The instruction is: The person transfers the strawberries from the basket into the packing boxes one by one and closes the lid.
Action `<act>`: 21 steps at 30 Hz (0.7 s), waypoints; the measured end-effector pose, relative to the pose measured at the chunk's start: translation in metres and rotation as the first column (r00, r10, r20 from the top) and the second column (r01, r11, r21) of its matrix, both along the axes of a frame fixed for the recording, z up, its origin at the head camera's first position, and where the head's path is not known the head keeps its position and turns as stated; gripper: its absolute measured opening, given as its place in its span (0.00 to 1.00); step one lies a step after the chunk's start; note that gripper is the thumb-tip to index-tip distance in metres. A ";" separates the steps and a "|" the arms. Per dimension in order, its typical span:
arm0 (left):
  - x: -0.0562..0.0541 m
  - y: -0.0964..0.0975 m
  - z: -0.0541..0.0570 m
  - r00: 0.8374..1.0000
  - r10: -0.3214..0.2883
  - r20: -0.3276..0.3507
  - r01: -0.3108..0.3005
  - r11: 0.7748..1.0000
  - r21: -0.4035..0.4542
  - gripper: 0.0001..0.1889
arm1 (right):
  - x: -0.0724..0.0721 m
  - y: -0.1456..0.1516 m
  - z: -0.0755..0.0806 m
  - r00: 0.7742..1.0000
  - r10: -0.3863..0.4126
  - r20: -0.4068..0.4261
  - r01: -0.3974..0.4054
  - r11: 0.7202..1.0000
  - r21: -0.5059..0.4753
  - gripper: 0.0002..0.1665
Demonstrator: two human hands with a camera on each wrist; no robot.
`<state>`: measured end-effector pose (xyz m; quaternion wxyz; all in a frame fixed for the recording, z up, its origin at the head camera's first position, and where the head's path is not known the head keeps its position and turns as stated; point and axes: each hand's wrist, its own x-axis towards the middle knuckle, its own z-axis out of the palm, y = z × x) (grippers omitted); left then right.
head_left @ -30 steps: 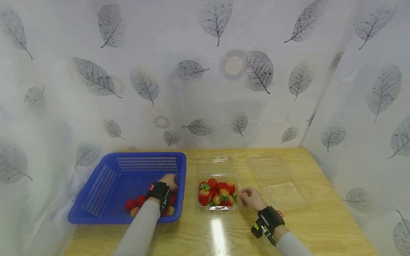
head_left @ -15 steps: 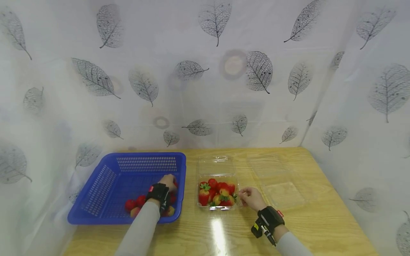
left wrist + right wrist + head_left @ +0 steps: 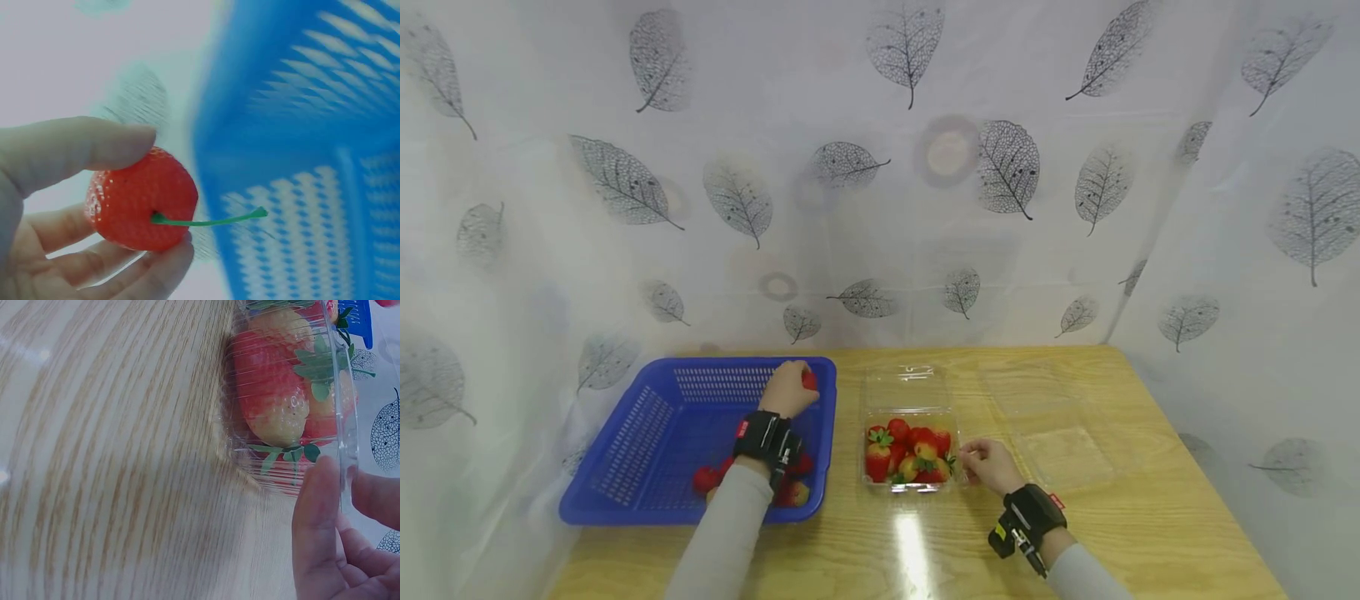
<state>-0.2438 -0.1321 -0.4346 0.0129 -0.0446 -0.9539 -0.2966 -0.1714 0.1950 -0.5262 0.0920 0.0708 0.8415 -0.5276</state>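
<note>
My left hand (image 3: 787,392) is raised over the right back part of the blue basket (image 3: 655,442). Between its thumb and fingers it holds a red strawberry (image 3: 147,200), whose thin green stem points away from the palm. Several more strawberries (image 3: 705,480) lie in the basket's front part, some hidden by the wrist. To the basket's right stands a clear plastic clamshell box (image 3: 867,488) with its lid folded back, filled with strawberries (image 3: 878,460). At the box's right side, my right hand (image 3: 991,467) pinches the rim with thumb and finger, as the right wrist view shows.
Another clear clamshell box (image 3: 1067,458) lies with its lid opened back on the right side of the wooden table (image 3: 1120,533). A pale leaf-printed sheet (image 3: 910,242) hangs behind the table and along both sides.
My left hand has risen from low in the basket towards its back, bringing a strawberry up with it. The right hand has stayed at the box's rim.
</note>
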 end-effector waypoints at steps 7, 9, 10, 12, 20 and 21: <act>0.012 0.046 0.026 0.993 -0.066 -0.094 0.074 0.994 0.084 0.20 | 0.001 0.000 -0.001 1.000 -0.004 0.006 0.004 1.000 -0.009 0.08; 0.013 0.060 0.026 0.988 -0.095 -0.125 0.107 0.990 0.096 0.20 | 0.000 0.000 -0.002 1.000 -0.007 0.006 0.007 1.000 -0.006 0.08; 0.014 0.066 0.026 0.984 -0.111 -0.140 0.126 0.986 0.105 0.20 | 0.000 0.001 -0.002 1.000 -0.008 0.008 0.008 1.000 -0.007 0.08; 0.013 0.078 0.022 0.975 -0.148 -0.165 0.169 0.979 0.118 0.20 | -0.001 0.001 -0.002 1.000 -0.008 0.008 0.008 1.000 -0.012 0.08; 0.019 0.117 -0.005 0.920 -0.326 -0.217 0.341 0.939 0.037 0.19 | 0.001 0.000 0.002 1.000 0.001 0.008 -0.001 1.000 -0.023 0.07; 0.020 0.121 -0.010 0.915 -0.347 -0.209 0.357 0.934 0.016 0.19 | 0.001 0.000 0.001 1.000 0.000 0.009 0.000 1.000 -0.022 0.07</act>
